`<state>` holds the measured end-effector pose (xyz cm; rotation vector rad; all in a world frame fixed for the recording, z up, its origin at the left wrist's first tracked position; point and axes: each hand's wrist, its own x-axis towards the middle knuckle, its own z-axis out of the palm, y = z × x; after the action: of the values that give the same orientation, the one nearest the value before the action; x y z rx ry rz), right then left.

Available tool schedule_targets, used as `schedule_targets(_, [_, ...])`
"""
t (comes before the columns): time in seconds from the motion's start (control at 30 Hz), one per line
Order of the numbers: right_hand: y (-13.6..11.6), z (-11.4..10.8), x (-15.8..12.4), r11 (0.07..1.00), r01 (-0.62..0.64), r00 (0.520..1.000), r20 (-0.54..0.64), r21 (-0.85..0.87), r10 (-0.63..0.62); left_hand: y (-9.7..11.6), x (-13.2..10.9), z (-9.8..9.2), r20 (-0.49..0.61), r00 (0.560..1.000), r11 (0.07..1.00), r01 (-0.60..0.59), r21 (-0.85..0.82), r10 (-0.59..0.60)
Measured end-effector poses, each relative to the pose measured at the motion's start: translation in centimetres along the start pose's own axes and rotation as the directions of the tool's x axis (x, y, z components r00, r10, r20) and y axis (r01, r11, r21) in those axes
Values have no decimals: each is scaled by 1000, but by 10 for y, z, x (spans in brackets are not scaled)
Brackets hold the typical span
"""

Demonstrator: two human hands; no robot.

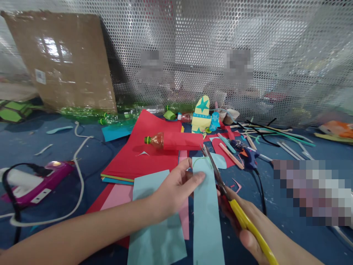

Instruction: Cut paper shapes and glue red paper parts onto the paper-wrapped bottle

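Observation:
My left hand (176, 189) pinches the left edge of a long light-blue paper strip (206, 217), thumb on top. My right hand (239, 221) grips yellow-and-red scissors (220, 180). Their blades lie open along the strip's upper right edge, near a pencilled curve at its top. A cut light-blue scrap (219, 160) lies just beyond the blade tips. A second light-blue sheet (154, 221) lies under my left forearm.
A stack of red paper (143, 151) carries a small bottle wrapped in red paper (173, 140). A pink glue gun (35, 182) with cords lies at left, a blue glue gun (249, 156) at right. Cardboard (63, 59), green bottles, sticks and a star-marked paper craft (202, 116) stand behind.

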<state>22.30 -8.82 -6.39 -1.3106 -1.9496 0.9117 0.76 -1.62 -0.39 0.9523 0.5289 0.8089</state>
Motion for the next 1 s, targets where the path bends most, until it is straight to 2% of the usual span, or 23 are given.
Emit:
schedule_targets(0.17, [-5, 1, 5, 999, 38, 999, -23, -7, -38, -1, 1, 0, 7, 1000, 1000, -21, -8, 21])
schedule_targets(0.3, [-5, 4, 6, 1000, 19, 1000, 11, 12, -19, -1, 2, -1, 6, 1000, 1000, -23, -1, 23])
schedule_targets(0.47, [-12, 6, 10, 994, -18, 998, 61, 105, 11, -1, 1, -1, 27, 999, 999, -28, 22, 27])
schedule_targets(0.67, [-28, 6, 22, 969, 41, 992, 104, 243, -68, -1, 0, 0, 17, 1000, 999, -26, 30, 25])
schedule_targets(0.77, [-33, 4, 24, 958, 16, 993, 108, 285, -49, 0, 0, 0, 13, 999, 999, -33, 24, 33])
schedule_targets(0.9, [-37, 1, 25, 949, -62, 984, 177, 311, 6, 1, 0, -1, -3, 1000, 1000, -9, 13, 9])
schedule_targets(1.0, [-38, 0, 24, 948, -100, 985, 167, 303, 51, 3, 0, -2, -13, 1000, 1000, 9, -4, -9])
